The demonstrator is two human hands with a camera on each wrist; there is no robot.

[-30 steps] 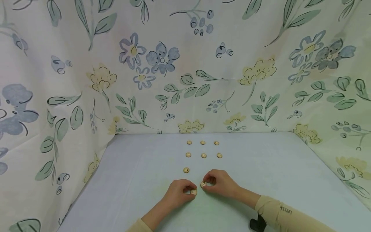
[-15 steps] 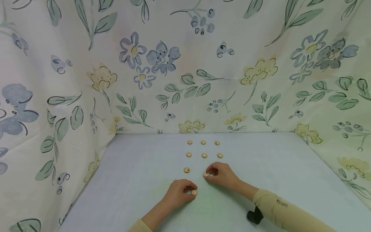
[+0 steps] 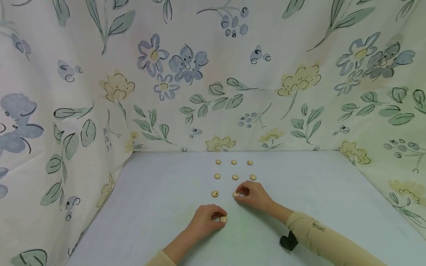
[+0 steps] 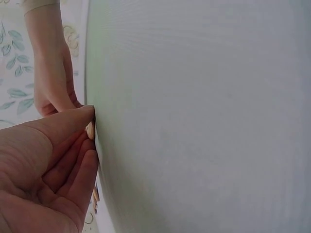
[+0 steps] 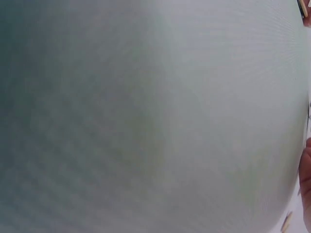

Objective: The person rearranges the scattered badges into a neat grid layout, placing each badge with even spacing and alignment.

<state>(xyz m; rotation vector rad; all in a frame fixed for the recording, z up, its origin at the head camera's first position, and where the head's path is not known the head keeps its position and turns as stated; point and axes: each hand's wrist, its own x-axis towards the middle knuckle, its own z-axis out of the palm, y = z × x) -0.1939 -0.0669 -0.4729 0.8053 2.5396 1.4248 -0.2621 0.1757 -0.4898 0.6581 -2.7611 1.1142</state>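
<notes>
My left hand (image 3: 205,220) pinches a small round wooden disc (image 3: 223,219) between thumb and fingers near the front. In the left wrist view, the same disc (image 4: 90,130) shows edge-on at the fingertips. Farther forward and right, my right hand (image 3: 255,196) pinches another wooden disc (image 3: 236,194) with dark marks on its face, low at the table. A loose disc (image 3: 215,193) lies just left of it, roughly level in depth. Only a sliver of the right hand (image 5: 306,179) appears at the right edge of the right wrist view.
Behind the hands, two rows of three similar discs lie on the white-covered table (image 3: 159,192), including a middle disc (image 3: 235,177). A floral curtain (image 3: 206,74) encloses the back and sides. A black object (image 3: 288,241) sits under the right forearm.
My right hand has moved forward, away from the left hand, carrying its disc to beside the loose front disc. My left hand stays in place with its disc.
</notes>
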